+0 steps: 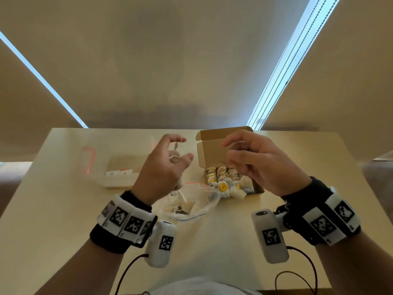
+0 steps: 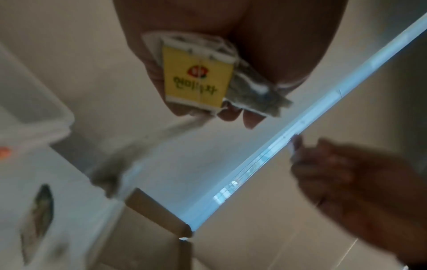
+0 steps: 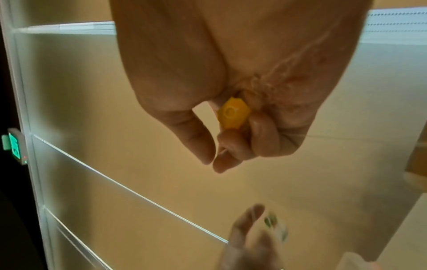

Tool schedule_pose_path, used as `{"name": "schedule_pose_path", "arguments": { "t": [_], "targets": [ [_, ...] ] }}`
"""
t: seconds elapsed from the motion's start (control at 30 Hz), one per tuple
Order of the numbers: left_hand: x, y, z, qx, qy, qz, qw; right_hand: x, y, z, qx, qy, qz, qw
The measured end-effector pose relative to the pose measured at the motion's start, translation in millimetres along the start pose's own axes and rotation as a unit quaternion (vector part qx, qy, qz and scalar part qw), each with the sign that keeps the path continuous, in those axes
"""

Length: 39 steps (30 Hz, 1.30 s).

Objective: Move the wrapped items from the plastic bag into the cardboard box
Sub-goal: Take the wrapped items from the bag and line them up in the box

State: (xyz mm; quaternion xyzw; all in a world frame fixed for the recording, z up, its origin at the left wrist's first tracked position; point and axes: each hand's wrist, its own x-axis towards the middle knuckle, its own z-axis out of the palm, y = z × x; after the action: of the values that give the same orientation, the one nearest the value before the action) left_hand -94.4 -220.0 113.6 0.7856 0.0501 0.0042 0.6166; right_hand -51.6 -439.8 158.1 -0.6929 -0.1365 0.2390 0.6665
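The open cardboard box (image 1: pixel 213 153) stands right of centre on the table, packed with several tea bags (image 1: pixel 225 179) with yellow tags. In front of it lies the clear plastic bag (image 1: pixel 205 200) with more tea bags inside. My left hand (image 1: pixel 180 149) is raised above the bag and grips a tea bag with a yellow tag (image 2: pixel 198 80); a thin string runs up to its fingertips. My right hand (image 1: pixel 228 151) hovers over the box, its fingers curled round a small yellow tag (image 3: pixel 233 115).
A second clear zip bag (image 1: pixel 119 173) with a red seal and flat packets lies at the left of the pale table (image 1: pixel 63 199). Closed roller blinds rise behind the table's far edge. Dark cables hang from the wrist cameras near my body.
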Motion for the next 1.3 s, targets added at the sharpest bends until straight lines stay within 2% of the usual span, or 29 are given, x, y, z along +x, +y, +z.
{"name": "schedule_pose_path", "arguments": {
  "t": [0.1, 0.17, 0.3, 0.43, 0.5, 0.63, 0.73, 0.8, 1.03, 1.1, 1.2, 1.3],
  "targets": [
    [1.8, -26.9, 10.4, 0.131, -0.048, 0.042, 0.989, 3.2, -11.8, 2.3, 0.063, -0.008, -0.011, 0.998],
    [2.8, -44.6, 20.1, 0.166, -0.079, 0.046, 0.982, 6.7, -20.2, 3.3, 0.092, -0.013, -0.016, 0.996],
    [6.2, -53.8, 37.1, 0.177, -0.131, 0.040, 0.975, 13.3, -39.5, 5.3, 0.127, -0.025, -0.024, 0.991],
    [10.0, -41.2, 41.9, 0.113, -0.180, 0.100, 0.972, 18.4, -57.5, 10.6, 0.189, -0.059, -0.035, 0.980],
    [9.9, -34.9, 39.1, 0.098, -0.194, 0.105, 0.970, 20.4, -64.8, 11.0, 0.196, -0.074, -0.046, 0.977],
    [6.7, -39.7, 30.9, 0.125, -0.161, 0.102, 0.974, 20.4, -77.6, 4.5, 0.194, -0.082, -0.084, 0.974],
    [4.2, -40.3, 25.7, 0.047, -0.122, 0.063, 0.989, 18.4, -76.8, -2.2, 0.174, -0.051, -0.093, 0.979],
    [3.7, -36.8, 25.9, 0.014, -0.108, 0.062, 0.992, 17.5, -71.2, -4.0, 0.179, -0.041, -0.089, 0.979],
    [24.0, -29.5, 47.1, 0.108, -0.143, 0.105, 0.978, 20.9, -69.3, 5.1, 0.165, -0.085, -0.094, 0.978],
    [27.5, -26.0, 56.7, 0.120, -0.120, 0.128, 0.977, 24.0, -73.0, 6.2, 0.168, -0.089, -0.094, 0.977],
    [28.8, -23.6, 65.6, 0.092, -0.080, 0.136, 0.983, 25.8, -79.2, 5.6, 0.176, -0.084, -0.100, 0.976],
    [24.0, -23.0, 64.0, 0.033, -0.068, 0.096, 0.993, 25.3, -79.8, -5.1, 0.184, -0.055, -0.109, 0.975]
  ]
}}
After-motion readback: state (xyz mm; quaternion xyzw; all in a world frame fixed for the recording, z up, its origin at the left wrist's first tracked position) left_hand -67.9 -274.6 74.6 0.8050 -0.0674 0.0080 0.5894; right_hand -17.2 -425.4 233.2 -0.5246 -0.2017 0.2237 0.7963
